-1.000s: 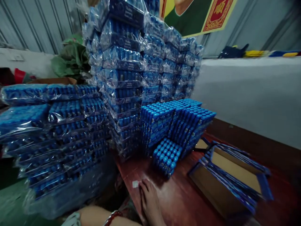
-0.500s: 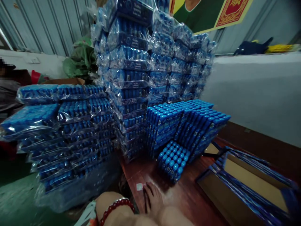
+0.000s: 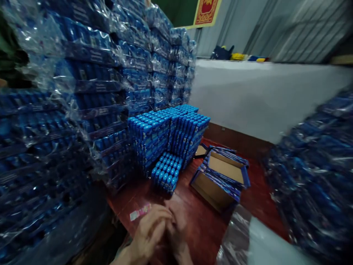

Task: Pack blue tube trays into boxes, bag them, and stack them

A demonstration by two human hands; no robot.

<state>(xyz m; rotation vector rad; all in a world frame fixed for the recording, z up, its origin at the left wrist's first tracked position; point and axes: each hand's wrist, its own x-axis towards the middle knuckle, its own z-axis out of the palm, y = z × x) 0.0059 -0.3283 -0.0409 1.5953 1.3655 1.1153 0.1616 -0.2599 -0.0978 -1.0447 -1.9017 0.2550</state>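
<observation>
My left hand (image 3: 153, 228) is low in the middle of the view, its fingers bent and close together, meeting my right hand. My right hand (image 3: 178, 230) is smeared by motion, so its fingers do not show clearly. Whether anything lies between the hands is hidden. Left of them, a small pink and white strip (image 3: 141, 212) lies on the red tabletop (image 3: 200, 211). Just beyond stands a low block of small blue-capped bottles (image 3: 167, 170), in tight rows. Behind it rise taller stacks of the same blue bottles (image 3: 151, 141).
Plastic-wrapped blue packs (image 3: 93, 81) tower on the left, and another wrapped stack (image 3: 314, 173) stands at the right. Open blue-edged cardboard trays (image 3: 227, 169) lie right of the bottles. Clear plastic film (image 3: 237, 232) is at the lower right. A white wall (image 3: 234, 95) stands behind.
The view has swung right, bringing the right-hand wrapped stack and plastic film into sight. Both hands now show close together, and more of the pink and white strip is visible.
</observation>
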